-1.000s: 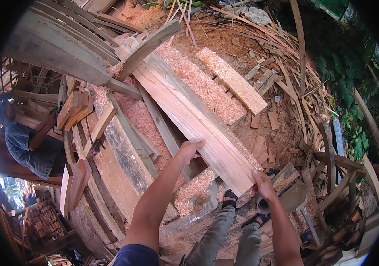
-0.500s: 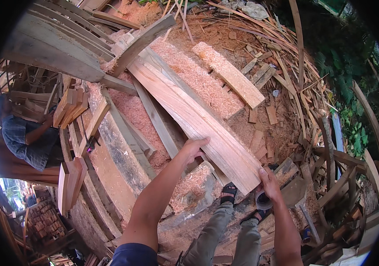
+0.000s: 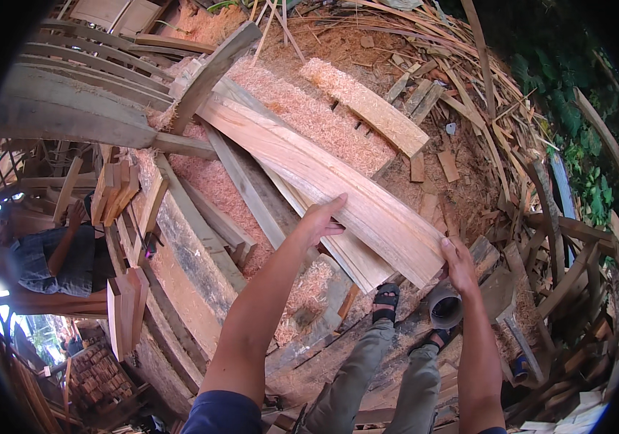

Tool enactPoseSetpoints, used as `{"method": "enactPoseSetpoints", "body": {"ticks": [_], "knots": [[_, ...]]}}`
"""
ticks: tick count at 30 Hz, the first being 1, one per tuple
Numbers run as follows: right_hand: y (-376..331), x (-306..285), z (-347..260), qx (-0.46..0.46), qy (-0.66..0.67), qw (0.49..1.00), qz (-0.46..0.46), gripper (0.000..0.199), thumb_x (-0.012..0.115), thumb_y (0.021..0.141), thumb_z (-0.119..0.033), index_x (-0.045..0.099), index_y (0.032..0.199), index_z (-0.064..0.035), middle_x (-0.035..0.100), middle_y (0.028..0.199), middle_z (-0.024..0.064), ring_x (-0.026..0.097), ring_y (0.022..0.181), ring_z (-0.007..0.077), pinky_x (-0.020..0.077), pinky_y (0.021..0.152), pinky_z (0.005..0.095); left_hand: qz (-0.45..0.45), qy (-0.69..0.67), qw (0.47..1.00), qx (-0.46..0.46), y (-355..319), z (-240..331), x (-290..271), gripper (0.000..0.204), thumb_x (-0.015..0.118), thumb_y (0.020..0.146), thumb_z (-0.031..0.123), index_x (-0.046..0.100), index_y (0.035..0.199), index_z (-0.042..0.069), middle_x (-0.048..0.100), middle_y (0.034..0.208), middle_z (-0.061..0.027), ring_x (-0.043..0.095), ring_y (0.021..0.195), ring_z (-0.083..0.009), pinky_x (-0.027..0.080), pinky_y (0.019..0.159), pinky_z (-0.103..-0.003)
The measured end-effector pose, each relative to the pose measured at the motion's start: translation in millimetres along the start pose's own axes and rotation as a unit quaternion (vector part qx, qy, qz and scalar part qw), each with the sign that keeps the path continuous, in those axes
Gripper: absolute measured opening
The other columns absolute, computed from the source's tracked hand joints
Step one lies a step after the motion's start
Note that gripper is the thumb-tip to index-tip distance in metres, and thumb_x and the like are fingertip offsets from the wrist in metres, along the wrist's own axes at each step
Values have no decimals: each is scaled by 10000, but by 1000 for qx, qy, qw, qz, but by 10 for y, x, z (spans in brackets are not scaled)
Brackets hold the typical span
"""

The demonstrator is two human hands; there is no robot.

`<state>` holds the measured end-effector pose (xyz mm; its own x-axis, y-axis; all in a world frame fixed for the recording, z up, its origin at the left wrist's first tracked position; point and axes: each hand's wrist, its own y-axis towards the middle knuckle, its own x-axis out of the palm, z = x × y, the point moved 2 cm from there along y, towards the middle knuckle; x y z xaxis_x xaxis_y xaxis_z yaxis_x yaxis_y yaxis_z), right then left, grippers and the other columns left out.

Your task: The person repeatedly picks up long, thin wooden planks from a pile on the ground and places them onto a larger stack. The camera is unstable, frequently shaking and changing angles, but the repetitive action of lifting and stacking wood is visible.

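A long pale wooden plank (image 3: 295, 163) slants from the far left toward me, its far end by a thick upright-tilted beam (image 3: 215, 72). My left hand (image 3: 322, 219) holds its left edge, thumb on top and the other fingers partly hidden below. At the near right corner my right hand (image 3: 460, 264) grips the end, its fingertips partly out of sight. Another board (image 3: 366, 266) lies partly under the plank, showing along its left side. Just below my right hand is a grey round hollow object (image 3: 445, 307), perhaps a pipe end or cup.
Pink shavings (image 3: 309, 119) cover boards and ground. A shorter shavings-covered plank (image 3: 367, 108) lies beyond. Stacked timber beams (image 3: 201, 246) run along the left, where a person (image 3: 53, 260) sits. Scrap wood (image 3: 570, 289) piles at right. My sandalled feet (image 3: 385, 302) are below the plank.
The plank's near end has moved right and slightly away, with both hands on it. More of the board underneath shows. The view has shifted, and the seated person's arm is raised higher.
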<state>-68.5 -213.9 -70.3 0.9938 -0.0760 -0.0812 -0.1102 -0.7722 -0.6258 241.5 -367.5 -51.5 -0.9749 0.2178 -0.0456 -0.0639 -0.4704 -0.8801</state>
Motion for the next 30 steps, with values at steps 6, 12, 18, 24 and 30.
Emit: {"method": "enactPoseSetpoints", "body": {"ticks": [6,12,18,24,30], "knots": [[-129,277,468,40,62,997,-9,452,502,984,-421,604,1083,8,516,638,47,526,466,133,457,423,292,15,75,997,-30,-56,-157,-90,842,676,864,505,359,1408,-55,468,1357,-242,572,1125,-359,543,915,-405],[-139,362,558,39,83,996,-9,423,479,995,-399,589,1059,4,527,673,56,521,461,130,461,413,292,44,89,995,-15,-14,-163,-156,790,697,865,462,392,1380,-56,532,1293,-220,583,1086,-358,544,879,-423],[-230,553,519,72,58,995,-24,415,475,995,-398,559,1034,7,542,654,72,536,456,151,460,406,307,84,53,995,10,-47,-253,-326,634,715,858,414,523,1290,-8,602,1205,-178,617,1003,-293,549,837,-430],[-122,870,132,68,34,995,-61,438,482,990,-412,541,1052,17,553,608,99,575,467,175,467,453,321,95,77,992,14,-27,37,-704,679,705,860,447,482,1341,23,562,1271,-148,583,1073,-302,489,911,-430],[83,1221,-470,31,-59,994,-84,496,503,972,-438,523,1071,48,579,627,146,588,477,217,467,503,356,147,-16,988,37,173,153,-1094,633,666,891,422,480,1351,29,541,1292,-147,516,1174,-289,407,1004,-424]]}}
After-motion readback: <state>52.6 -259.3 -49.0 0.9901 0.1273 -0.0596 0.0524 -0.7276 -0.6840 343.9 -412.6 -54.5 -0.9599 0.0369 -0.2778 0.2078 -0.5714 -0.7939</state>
